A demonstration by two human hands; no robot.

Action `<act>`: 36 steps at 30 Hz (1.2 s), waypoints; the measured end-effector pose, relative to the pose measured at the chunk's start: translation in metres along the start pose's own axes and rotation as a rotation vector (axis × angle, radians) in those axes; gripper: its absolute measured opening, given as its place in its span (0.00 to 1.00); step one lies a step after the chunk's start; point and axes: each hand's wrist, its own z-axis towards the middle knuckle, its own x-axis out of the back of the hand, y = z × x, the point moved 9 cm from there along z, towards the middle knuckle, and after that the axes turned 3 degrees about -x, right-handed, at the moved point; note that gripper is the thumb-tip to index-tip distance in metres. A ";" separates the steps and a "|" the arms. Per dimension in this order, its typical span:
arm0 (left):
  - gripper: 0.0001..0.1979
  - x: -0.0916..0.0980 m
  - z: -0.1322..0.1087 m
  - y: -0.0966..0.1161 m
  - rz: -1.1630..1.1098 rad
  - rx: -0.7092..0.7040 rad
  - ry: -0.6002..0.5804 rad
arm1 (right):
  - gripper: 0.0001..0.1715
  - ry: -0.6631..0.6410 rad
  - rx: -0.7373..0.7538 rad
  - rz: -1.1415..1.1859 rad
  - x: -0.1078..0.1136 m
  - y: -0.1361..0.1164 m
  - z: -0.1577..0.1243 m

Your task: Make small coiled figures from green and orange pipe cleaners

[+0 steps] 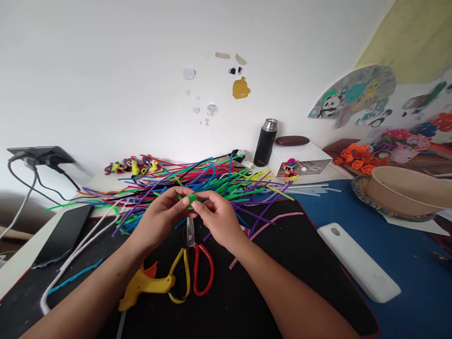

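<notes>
Between both hands is a small green coil (191, 201) that looks like wound pipe cleaner. My left hand (162, 214) pinches its left side with thumb and forefinger. On the other side, my right hand (216, 217) closes thumb and fingertips on the same coil. Below the hands, scissors (190, 238) with one yellow and one red handle lie on the black mat (240, 301), blades pointing away. A yellow glue gun (146, 284) lies left of them, partly hidden by my left forearm. Behind the hands spreads a pile of colourful pipe cleaners (212, 174).
Left on the mat sits a black phone (63, 233). A black thermos (265, 143) and a white box (300, 157) stand at the back, with a small figure (290, 170) in front. To the right are a white power bank (358, 261) and a beige bowl (413, 188).
</notes>
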 end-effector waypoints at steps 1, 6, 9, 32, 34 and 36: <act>0.22 0.000 0.000 0.000 0.000 -0.003 0.003 | 0.19 0.003 0.000 -0.001 0.000 0.001 0.000; 0.20 -0.001 -0.001 -0.002 0.029 -0.020 0.012 | 0.16 0.038 0.027 -0.038 0.002 -0.002 0.000; 0.19 -0.002 -0.002 -0.004 0.037 -0.040 0.007 | 0.14 0.059 0.041 -0.046 0.002 -0.003 -0.001; 0.18 0.000 0.001 -0.016 -0.366 0.153 0.093 | 0.26 0.102 -0.024 0.118 0.010 0.001 0.003; 0.16 0.000 0.002 -0.018 -0.376 0.167 0.100 | 0.24 0.082 -0.015 0.088 0.006 0.002 0.002; 0.15 0.003 0.002 -0.019 -0.372 0.151 0.130 | 0.23 0.060 -0.004 0.056 0.002 0.002 0.002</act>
